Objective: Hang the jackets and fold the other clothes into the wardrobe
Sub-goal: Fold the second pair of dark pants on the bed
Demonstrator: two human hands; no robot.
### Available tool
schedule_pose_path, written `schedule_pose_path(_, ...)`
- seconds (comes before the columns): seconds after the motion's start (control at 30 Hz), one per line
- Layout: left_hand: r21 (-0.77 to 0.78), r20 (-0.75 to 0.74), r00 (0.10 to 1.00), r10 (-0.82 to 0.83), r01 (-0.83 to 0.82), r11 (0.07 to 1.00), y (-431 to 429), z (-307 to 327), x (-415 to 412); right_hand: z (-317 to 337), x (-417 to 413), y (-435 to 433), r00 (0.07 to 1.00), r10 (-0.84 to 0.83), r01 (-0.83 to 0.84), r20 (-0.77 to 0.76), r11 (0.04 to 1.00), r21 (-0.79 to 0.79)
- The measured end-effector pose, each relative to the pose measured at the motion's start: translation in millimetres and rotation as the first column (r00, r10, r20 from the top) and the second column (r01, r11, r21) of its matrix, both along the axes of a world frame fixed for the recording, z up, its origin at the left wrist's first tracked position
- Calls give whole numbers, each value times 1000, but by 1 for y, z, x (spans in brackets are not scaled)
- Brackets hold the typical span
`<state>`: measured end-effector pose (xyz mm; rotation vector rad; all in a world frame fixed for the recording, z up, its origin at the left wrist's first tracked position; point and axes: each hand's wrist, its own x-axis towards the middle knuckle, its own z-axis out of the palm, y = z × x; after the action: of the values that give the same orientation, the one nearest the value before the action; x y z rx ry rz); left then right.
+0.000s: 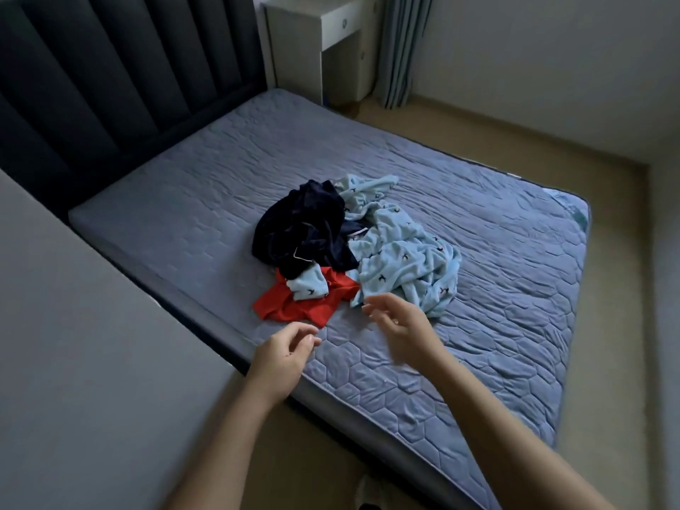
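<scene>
1. Left hand [285, 349]: empty, fingers loosely curled, poised over the bed's near edge just short of the red garment [305, 309].
2. Right hand [399, 327]: empty, fingers loose and half spread, near the hem of the light blue garment [404, 266]. Both hands seem placed to pick from the heap.
3. Bed [496, 362]: quilted grey-blue cover, carrying the clothes mid-mattress.
4. Red garment: crumpled flat, at the heap's nearest corner.
5. Light blue garment: small dark print, long axis running from the hands toward the bed's far side.
6. Navy garment [305, 230]: bunched behind the red, no clear axis.
7. Padded headboard [110, 86], with a white cabinet [294, 46] and curtain [401, 49] beyond.
</scene>
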<state>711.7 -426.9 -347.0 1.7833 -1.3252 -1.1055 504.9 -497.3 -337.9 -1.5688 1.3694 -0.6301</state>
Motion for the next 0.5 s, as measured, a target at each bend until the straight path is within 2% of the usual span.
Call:
schedule_pose_path(0.13,10,26,998,60,-61,998,-102,-48,12,-51,5,-87,999,-37,42,-38,989,144)
schedule_pose_path(0.2,31,85,990,109,-112,993,-151,-86,24,-89,10,-122,997,-38,53,-74,976,211)
schedule_pose_path(0.3,47,183,979,92,-103,994,-217,-153,37,-150,21,-179,995,-30,60,-99,949,309)
schedule_pose_path(0.43,25,374,927,-26,18,1000,-300,-253,56,-244,34,-256,987,-147,163,-71,894,417)
schedule_pose_path(0.5,56,543,821,-173,170,984,-338,-295,64,-290,44,-287,977,-190,213,-97,875,435)
